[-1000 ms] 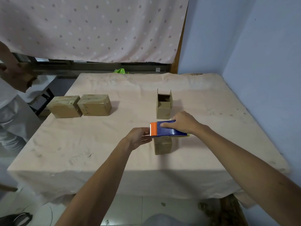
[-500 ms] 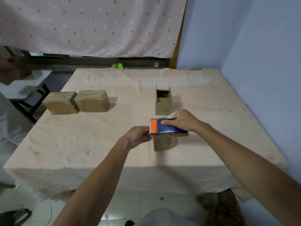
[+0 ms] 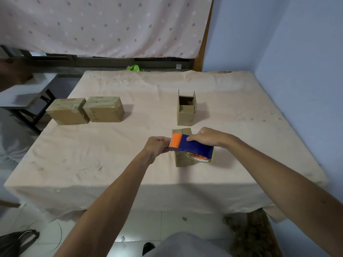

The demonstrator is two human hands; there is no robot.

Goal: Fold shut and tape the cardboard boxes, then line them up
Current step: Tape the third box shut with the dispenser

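Observation:
My right hand grips a blue and orange tape dispenser held just above a small closed cardboard box near the table's front. My left hand pinches at the dispenser's orange toothed end; the tape itself is too thin to see. Behind it stands a small open box with its flaps up. Two taped boxes sit side by side at the left.
The table wears a pale peach cloth. A blue wall runs close along the right. A small white side table and another person's sleeve are at the left edge. A dark bag lies on the floor.
The dispenser and both hands stay over the small box, shifting only slightly. The view has tilted down a little.

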